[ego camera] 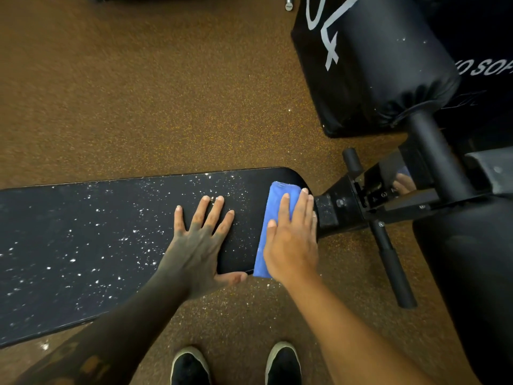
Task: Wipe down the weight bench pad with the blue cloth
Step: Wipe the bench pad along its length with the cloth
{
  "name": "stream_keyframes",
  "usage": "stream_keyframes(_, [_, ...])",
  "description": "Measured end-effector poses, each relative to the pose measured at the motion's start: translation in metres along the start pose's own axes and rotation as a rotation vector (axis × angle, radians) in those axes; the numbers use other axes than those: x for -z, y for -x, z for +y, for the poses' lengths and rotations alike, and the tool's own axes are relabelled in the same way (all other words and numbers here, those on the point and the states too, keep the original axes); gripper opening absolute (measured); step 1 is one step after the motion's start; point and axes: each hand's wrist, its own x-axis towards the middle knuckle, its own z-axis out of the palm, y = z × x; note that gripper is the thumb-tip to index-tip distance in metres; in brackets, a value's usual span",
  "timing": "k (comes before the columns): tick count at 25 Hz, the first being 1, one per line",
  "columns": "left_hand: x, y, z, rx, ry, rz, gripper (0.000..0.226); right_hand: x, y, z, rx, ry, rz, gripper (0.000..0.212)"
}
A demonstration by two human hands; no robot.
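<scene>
The right hand (291,240) presses the blue cloth (270,218) flat on the bench pad (83,240), fingers straight. The left hand (200,240) rests spread and flat beside it, apparently bracing.

The right hand (291,240) presses flat on a folded blue cloth (273,215) at the bench pad's (83,245) right end; the left hand (198,240) lies flat, fingers spread, on the white-speckled pad beside it, at centre frame.

Black bench pad (83,245) speckled with white flecks — blue cloth (273,207) plain. Brown floor (138,93) peppered with fine orange-yellow specks. Black shoes (190,368) edged with pale soles; black box (319,79) marked with white lettering.
</scene>
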Motion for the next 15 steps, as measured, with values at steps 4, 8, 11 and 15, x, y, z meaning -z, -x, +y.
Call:
stream_keyframes(4, [0.004, 0.005, -0.002, 0.045, 0.013, -0.002, 0.128, 0.005, -0.016, 0.007, 0.23, 0.1, -0.066, 0.06])
stream_keyframes(8, [0.006, 0.009, -0.009, 0.103, 0.012, 0.005, 0.124, 0.006, -0.048, -0.011, 0.078, 0.055, -0.101, 0.062])
stream_keyframes(11, [0.005, 0.014, -0.018, 0.139, 0.026, -0.012, 0.121, 0.014, -0.053, -0.003, 0.243, 0.186, -0.051, 0.065])
stream_keyframes(15, [0.003, 0.016, -0.021, 0.161, 0.047, -0.035, 0.12, 0.014, -0.04, -0.008, 0.249, 0.209, -0.044, 0.062])
